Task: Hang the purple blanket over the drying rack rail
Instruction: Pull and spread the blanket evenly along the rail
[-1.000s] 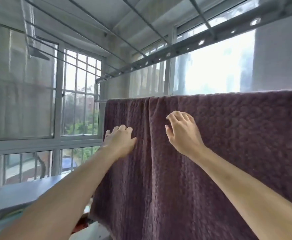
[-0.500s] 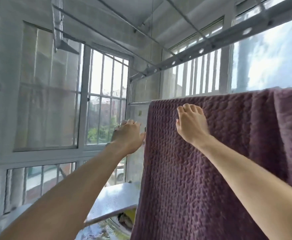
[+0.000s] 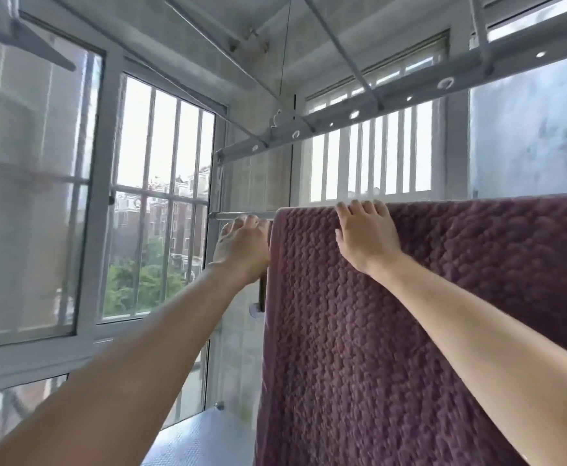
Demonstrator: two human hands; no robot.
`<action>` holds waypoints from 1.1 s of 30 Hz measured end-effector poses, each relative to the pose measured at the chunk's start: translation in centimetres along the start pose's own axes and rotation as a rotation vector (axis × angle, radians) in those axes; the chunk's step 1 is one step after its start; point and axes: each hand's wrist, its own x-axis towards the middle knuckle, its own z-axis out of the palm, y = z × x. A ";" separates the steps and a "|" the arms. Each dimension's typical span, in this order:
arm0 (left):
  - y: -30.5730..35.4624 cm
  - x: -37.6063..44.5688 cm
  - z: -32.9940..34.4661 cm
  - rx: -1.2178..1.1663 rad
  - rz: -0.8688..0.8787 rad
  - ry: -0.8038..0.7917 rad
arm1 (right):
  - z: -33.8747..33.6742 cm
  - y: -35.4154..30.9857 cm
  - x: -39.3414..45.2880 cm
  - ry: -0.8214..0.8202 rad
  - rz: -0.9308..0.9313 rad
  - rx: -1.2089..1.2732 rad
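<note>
Both hands lay flat-fingered: right (image 3: 366,237) on the draped knobbly purple blanket (image 3: 393,331), left (image 3: 241,250) at its edge below the steel rail (image 3: 238,215); hanging looked nearly finished.

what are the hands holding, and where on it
The right hand lies flat on the blanket near its top edge, fingers straight. The left hand is at the blanket's left edge; a grip cannot be told.

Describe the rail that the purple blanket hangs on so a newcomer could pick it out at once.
Start at the barred window, then look right to the purple blanket. The drying rack rail is the thin shiny horizontal bar poking out from the blanket's top left corner, just above the left hand. Unlike the wide perforated beam overhead, it is slim, round and has no holes.
</note>
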 end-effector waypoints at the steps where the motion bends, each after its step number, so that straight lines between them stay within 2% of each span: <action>1: -1.0 0.9 0.7 -0.001 -0.006 0.011 | 0.7 -0.7 0.9 -0.021 0.005 0.003; 11: -7.6 12.1 9.0 -0.059 0.093 0.059 | 7.8 -5.3 10.7 -0.200 -0.032 -0.105; 16: -9.1 17.0 13.3 -0.142 0.165 0.087 | 8.8 -5.5 10.8 -0.062 0.089 -0.148; 19: -9.0 19.8 14.9 -0.224 0.285 0.059 | 10.1 -6.7 10.6 0.020 0.188 -0.247; 22: -8.8 21.9 15.8 -0.248 0.472 0.113 | 10.4 -6.7 10.6 0.094 0.245 -0.167; 26: -8.7 23.6 16.9 -0.284 0.638 0.184 | 10.0 -5.5 10.4 0.073 0.189 -0.192; 31: -8.6 23.9 18.1 -0.362 0.616 0.269 | 8.8 -5.6 11.3 0.046 0.266 -0.401; 33: -8.5 23.9 18.2 -0.398 0.617 0.257 | 8.2 -5.5 11.9 -0.002 0.306 -0.396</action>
